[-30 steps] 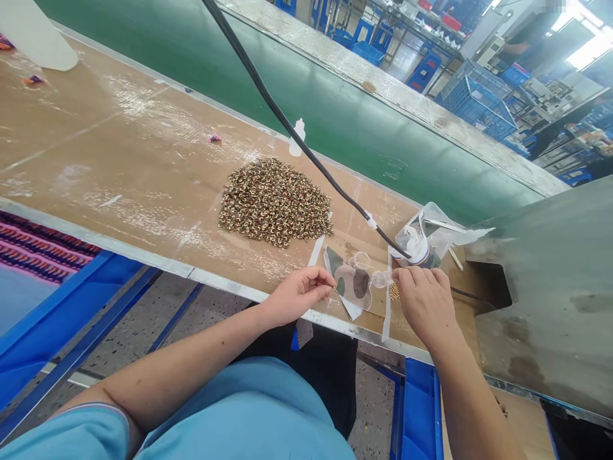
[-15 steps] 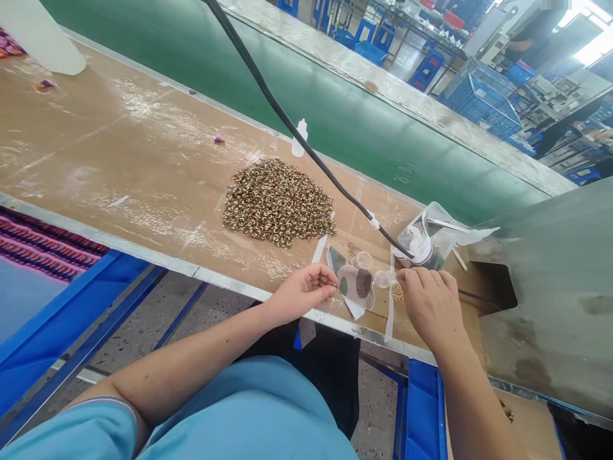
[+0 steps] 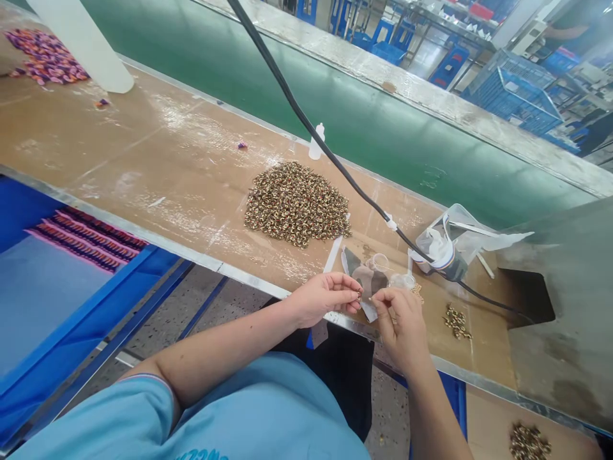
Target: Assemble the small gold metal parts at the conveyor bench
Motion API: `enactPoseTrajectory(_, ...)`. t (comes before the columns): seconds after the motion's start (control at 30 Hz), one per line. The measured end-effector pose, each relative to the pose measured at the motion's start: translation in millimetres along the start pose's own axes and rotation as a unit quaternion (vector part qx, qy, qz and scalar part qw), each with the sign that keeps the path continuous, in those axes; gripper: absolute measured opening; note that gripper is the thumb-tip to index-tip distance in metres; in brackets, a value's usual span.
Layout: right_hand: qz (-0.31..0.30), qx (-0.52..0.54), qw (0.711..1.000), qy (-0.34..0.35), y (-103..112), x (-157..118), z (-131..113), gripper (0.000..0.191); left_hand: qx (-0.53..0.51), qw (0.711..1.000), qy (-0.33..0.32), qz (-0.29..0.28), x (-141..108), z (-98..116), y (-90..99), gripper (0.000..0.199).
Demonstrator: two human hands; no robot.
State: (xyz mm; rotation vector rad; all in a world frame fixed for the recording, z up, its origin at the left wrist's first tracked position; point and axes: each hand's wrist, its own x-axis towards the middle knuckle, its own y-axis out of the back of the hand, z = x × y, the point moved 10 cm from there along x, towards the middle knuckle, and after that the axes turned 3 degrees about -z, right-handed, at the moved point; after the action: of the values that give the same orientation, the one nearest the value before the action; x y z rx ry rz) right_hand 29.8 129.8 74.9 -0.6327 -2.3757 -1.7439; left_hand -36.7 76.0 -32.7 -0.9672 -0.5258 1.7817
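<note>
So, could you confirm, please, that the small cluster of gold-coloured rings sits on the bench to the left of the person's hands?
No, in the head view the small cluster of gold-coloured rings sits on the brown bench to the right of the person's left hand and right hand, not to their left.

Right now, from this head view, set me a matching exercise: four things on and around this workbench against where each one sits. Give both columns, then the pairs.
Things:
1. White plastic squeeze bottle
2. Large heap of gold-toned pieces
3. Small heap of gold-toned pieces
4. Blue wire crate

Places:
A. Beyond the green belt
B. Right of the person's right hand
C. At the far edge of the bench
D. Mid-bench, beyond the left hand

Pairs: 1-C, 2-D, 3-B, 4-A
</note>
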Motion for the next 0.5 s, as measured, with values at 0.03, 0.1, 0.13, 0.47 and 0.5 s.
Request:
enactPoseTrajectory(0.03, 0.0, 0.005, 1.0, -0.004, -2.2, -0.1, 0.6, 0.009, -0.001, 1.0, 0.002, 0.0, -0.2, -0.1, 0.0, 0.041)
enactPoseTrajectory(0.1, 0.0, 0.01, 1.0, -0.009, -4.9, 0.0, 1.5, 0.009, -0.004, 1.0, 0.004, 0.002, -0.3, -0.1, 0.0, 0.04)
enactPoseTrajectory(0.13, 0.0, 0.011, 1.0, -0.009, -5.6, 0.2, 1.4, 0.009, -0.004, 1.0, 0.003, 0.003, -0.2, 0.0, -0.1, 0.04)
enactPoseTrajectory(0.47, -0.004, 0.014, 1.0, 0.0, -10.1, 3.4, -2.3, 0.011, 0.004, 1.0, 0.012, 0.011, 2.0, -2.2, 0.3, 0.042)
enactPoseTrajectory(0.5, -0.004, 0.012, 1.0, 0.002, -10.5, 3.1, -2.1, 0.011, 0.005, 1.0, 0.012, 0.011, 2.1, -2.4, 0.4, 0.041)
